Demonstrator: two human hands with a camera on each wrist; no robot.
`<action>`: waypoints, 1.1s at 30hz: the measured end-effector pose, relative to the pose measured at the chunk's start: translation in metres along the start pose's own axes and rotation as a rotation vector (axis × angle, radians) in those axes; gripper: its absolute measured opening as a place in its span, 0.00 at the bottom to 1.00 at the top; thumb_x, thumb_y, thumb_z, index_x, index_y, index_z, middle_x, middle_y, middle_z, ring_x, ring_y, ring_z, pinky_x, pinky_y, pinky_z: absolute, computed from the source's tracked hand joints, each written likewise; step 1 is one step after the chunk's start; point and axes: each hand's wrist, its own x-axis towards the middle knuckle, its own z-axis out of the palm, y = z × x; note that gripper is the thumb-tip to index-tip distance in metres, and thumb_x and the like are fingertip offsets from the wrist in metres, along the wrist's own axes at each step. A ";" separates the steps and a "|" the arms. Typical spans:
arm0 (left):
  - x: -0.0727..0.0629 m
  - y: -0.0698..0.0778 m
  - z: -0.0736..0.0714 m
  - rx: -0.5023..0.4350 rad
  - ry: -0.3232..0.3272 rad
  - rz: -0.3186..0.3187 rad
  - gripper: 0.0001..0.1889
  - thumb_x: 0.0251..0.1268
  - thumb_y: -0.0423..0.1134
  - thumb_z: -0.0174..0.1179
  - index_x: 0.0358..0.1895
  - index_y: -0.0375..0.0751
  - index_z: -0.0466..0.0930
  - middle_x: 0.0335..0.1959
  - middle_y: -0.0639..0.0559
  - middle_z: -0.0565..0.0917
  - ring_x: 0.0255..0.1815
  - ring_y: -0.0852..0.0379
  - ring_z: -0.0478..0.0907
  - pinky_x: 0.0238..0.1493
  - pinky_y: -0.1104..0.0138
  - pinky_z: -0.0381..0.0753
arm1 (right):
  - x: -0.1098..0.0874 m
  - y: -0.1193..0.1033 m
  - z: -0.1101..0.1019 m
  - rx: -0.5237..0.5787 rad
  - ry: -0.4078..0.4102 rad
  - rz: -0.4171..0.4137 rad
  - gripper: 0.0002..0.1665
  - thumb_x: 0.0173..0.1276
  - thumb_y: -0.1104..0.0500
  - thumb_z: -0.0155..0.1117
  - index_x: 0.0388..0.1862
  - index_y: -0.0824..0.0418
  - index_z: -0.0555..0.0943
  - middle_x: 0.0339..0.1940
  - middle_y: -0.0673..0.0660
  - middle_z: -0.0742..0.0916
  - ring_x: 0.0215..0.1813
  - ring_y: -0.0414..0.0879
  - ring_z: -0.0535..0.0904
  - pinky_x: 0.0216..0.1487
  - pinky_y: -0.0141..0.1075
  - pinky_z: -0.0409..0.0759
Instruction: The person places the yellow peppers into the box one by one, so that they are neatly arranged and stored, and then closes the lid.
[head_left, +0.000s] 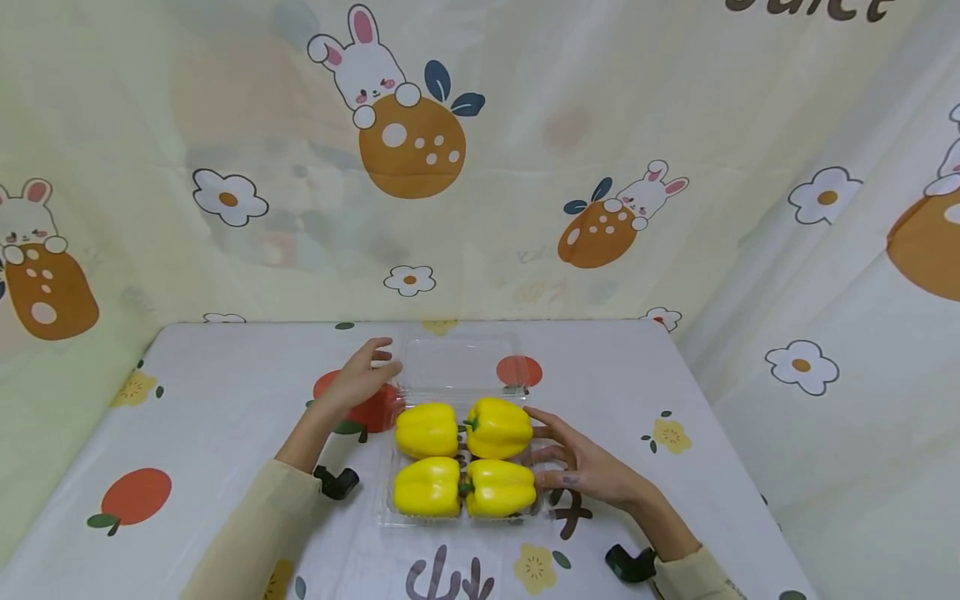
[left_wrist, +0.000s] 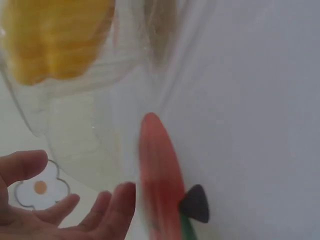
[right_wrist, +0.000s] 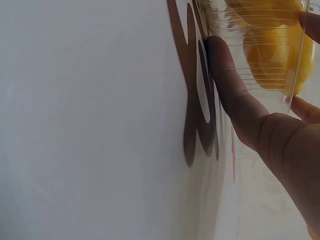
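Several yellow bell peppers (head_left: 427, 431) lie on their sides in a clear plastic box (head_left: 388, 522), stems turned toward the middle. The box's clear lid (head_left: 453, 364) is hinged back, spread away from the person on the far side. Beside the lid's left edge is my left hand (head_left: 363, 379), fingers loosely spread and holding nothing; in the left wrist view those fingers (left_wrist: 120, 210) are apart from the box. My right hand (head_left: 588, 467) rests along the box's right side with extended fingers. In the right wrist view its thumb (right_wrist: 232, 82) lies against the ribbed wall, low by the cloth.
A white tablecloth (head_left: 225, 400) printed with fruit, flowers and lettering covers the table. Behind it hangs a curtain (head_left: 517, 217) with rabbit prints, and another curtain side borders the right. Small black devices (head_left: 630, 564) are worn at both wrists.
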 end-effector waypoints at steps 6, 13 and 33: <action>0.012 -0.006 -0.002 -0.142 -0.084 -0.059 0.35 0.84 0.47 0.52 0.85 0.43 0.51 0.81 0.33 0.66 0.67 0.40 0.77 0.71 0.50 0.82 | 0.000 0.000 0.000 -0.004 0.005 0.007 0.55 0.72 0.52 0.72 0.88 0.37 0.50 0.84 0.65 0.65 0.75 0.64 0.73 0.67 0.57 0.84; 0.017 -0.014 -0.002 -0.236 -0.128 -0.088 0.34 0.85 0.46 0.51 0.85 0.41 0.52 0.73 0.33 0.74 0.58 0.46 0.81 0.62 0.60 0.88 | 0.001 -0.001 0.000 0.016 0.001 0.009 0.55 0.72 0.52 0.72 0.88 0.37 0.50 0.82 0.64 0.67 0.75 0.63 0.74 0.67 0.56 0.85; 0.024 -0.028 -0.001 -0.455 -0.200 -0.102 0.34 0.86 0.43 0.51 0.87 0.44 0.51 0.78 0.34 0.73 0.53 0.56 0.86 0.49 0.69 0.90 | 0.000 0.000 0.000 0.031 -0.004 0.012 0.55 0.72 0.53 0.72 0.88 0.37 0.50 0.82 0.64 0.67 0.75 0.63 0.74 0.66 0.54 0.85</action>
